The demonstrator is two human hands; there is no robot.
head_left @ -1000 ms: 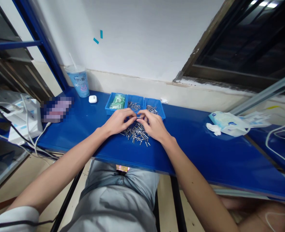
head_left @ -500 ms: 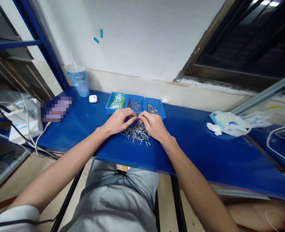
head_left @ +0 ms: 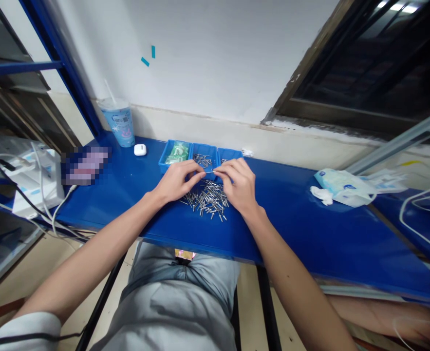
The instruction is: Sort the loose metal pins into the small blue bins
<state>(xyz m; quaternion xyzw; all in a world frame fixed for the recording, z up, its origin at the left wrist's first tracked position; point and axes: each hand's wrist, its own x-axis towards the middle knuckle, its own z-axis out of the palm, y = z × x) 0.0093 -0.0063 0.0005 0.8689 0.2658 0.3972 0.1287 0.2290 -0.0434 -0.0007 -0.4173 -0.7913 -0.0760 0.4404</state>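
Observation:
My left hand (head_left: 180,181) and my right hand (head_left: 236,183) hover close together above a loose pile of steel pop rivets (head_left: 207,202) on the blue bench top (head_left: 291,219). A thin metal pin (head_left: 209,171), probably a rivet, spans the gap between them, pinched by the fingertips of both hands. Behind my hands stand blue plastic bins: one (head_left: 174,156) holds green packets, and the middle one (head_left: 203,157) holds rivets. My right hand partly hides a third bin (head_left: 229,154).
A blue paper cup with a straw (head_left: 118,122) and a small white case (head_left: 140,150) stand at the back left. White cables (head_left: 25,195) and a pixelated object (head_left: 85,165) lie further left. A tissue packet (head_left: 341,187) lies to the right. A wall backs the bench.
Both hands have lifted back from the pile and moved slightly apart. My right hand now sits higher, over the third bin, and the thin pin shows clearly between my fingertips.

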